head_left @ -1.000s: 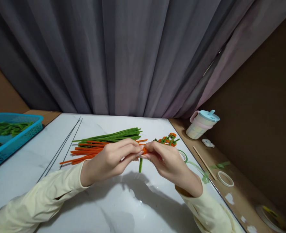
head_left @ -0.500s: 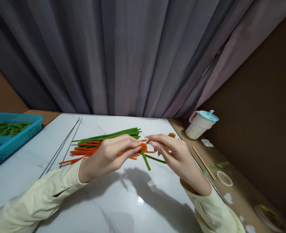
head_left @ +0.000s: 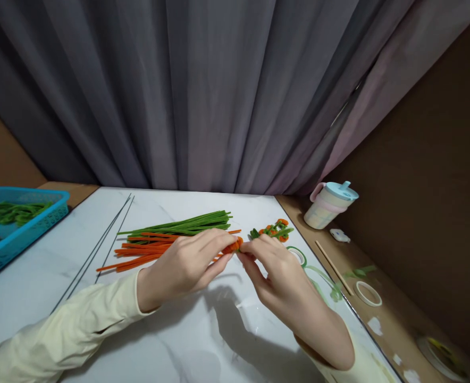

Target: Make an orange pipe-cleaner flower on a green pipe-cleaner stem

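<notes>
Between both hands is a small coil of orange pipe cleaner (head_left: 233, 246), with a bit of green at its right end. My left hand (head_left: 195, 260) pinches the orange coil from the left. My right hand (head_left: 277, 271) is closed at the green end, thumb and forefinger together; most of the green pipe cleaner there is hidden by the fingers. Behind my left hand lie a bundle of green pipe cleaners (head_left: 203, 221) and a bundle of orange pipe cleaners (head_left: 139, 248). Past my right hand sits a small pile of orange-and-green pipe-cleaner pieces (head_left: 282, 230).
Thin dark wires (head_left: 103, 239) lie on the white table (head_left: 171, 340). A blue basket (head_left: 65, 205) with green loops stands left. Right of my right hand is a roll of green tape (head_left: 302, 256). Beyond it are a wooden stick (head_left: 334, 267), a tape ring (head_left: 368, 294) and a lidded cup (head_left: 326, 210).
My right hand has come in to the left and closed on the piece. The green stem that hung downward no longer shows. The pile behind my right hand has come into view.
</notes>
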{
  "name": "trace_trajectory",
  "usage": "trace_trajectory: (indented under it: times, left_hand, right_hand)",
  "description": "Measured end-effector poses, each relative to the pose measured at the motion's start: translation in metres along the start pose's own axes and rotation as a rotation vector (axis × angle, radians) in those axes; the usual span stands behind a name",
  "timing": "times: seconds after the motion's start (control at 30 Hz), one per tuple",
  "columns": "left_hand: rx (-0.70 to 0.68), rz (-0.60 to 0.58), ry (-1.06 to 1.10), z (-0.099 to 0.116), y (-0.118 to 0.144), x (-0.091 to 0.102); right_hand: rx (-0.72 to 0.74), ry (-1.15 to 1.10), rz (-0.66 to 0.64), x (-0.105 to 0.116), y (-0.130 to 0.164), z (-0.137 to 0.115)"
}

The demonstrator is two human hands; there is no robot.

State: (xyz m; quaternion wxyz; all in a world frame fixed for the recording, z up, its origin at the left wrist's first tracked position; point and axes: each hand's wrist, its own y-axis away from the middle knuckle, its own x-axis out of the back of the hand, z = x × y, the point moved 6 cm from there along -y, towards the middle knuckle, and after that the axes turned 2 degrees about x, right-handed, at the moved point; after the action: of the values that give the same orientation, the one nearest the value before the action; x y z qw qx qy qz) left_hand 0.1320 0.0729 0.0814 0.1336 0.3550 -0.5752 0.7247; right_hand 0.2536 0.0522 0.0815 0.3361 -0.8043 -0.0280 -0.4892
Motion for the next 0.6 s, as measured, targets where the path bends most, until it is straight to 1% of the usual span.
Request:
trace_trajectory:
  times: [0.07,0.13,0.23,0.3,0.37,0.47,0.6]
  left_hand:
    - [-0.016,-0.032,-0.058,0.000,0.001,-0.002]
    - [-0.039,-0.073,-0.078,0.001,0.001,-0.004]
    - [-0.066,-0.146,-0.055,0.003,0.000,-0.006]
    - [-0.046,-0.184,0.003,0.003,-0.001,-0.007]
    - [0.013,-0.203,0.102,0.000,-0.001,-0.008]
    - [0.105,-0.190,0.245,-0.006,-0.001,-0.010]
    - [0.132,-0.187,0.370,-0.006,-0.001,-0.010]
  right_hand:
    - [0.041,0.074,-0.007,0.002,0.002,-0.006]
    - [0.107,0.223,0.003,0.005,0.004,-0.013]
    - [0.245,0.449,0.030,0.006,0.004,-0.024]
    - [0.321,0.518,0.030,0.005,0.003,-0.028]
    - [0.353,0.528,0.022,0.005,0.002,-0.027]
    - [0.362,0.498,0.015,0.005,0.000,-0.024]
    - [0.403,0.456,-0.004,0.007,-0.001,-0.021]
